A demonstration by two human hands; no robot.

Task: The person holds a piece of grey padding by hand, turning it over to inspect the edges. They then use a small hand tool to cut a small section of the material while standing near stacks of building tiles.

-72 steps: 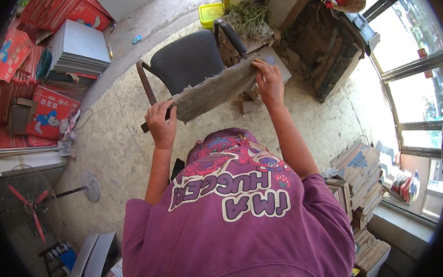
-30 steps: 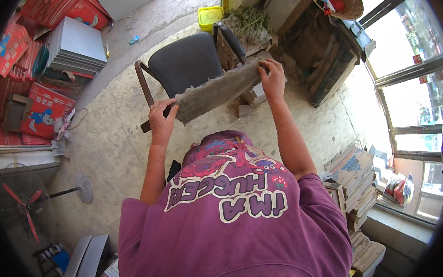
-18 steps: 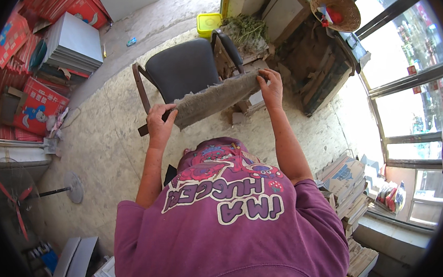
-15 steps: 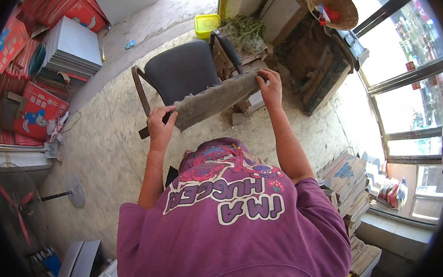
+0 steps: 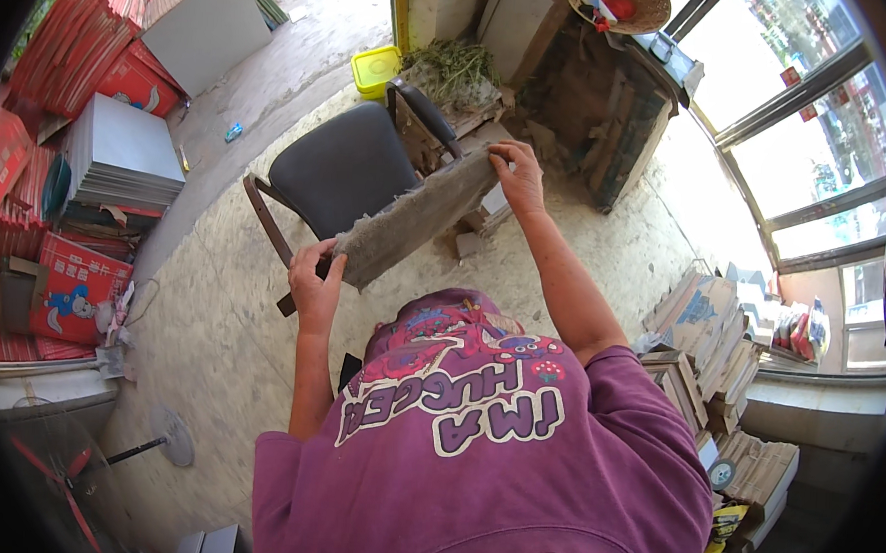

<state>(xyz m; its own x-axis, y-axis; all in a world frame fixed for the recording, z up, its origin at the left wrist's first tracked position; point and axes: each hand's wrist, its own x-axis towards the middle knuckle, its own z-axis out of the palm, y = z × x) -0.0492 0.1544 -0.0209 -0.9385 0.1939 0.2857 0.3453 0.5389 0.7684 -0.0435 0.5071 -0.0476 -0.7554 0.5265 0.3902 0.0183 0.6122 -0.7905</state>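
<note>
A grey-brown, fuzzy-edged piece of cloth or matting is stretched between my two hands in front of me, slanting up to the right. My left hand pinches its lower left corner between thumb and fingers. At the upper right corner, my right hand grips it the same way. Just beyond stands a chair with a black seat, its lower part partly covered by the cloth. What material the piece is made of I cannot tell.
Red cartons and a stack of grey boards line the left. A fan stands lower left. Flattened cardboard is piled at right beneath windows. A yellow tub, dry plants and a worn cabinet are beyond the chair.
My view has shifted a little, so the room's things sit differently in the picture. Both hands still hold the cloth piece, which now tilts more steeply toward the right.
</note>
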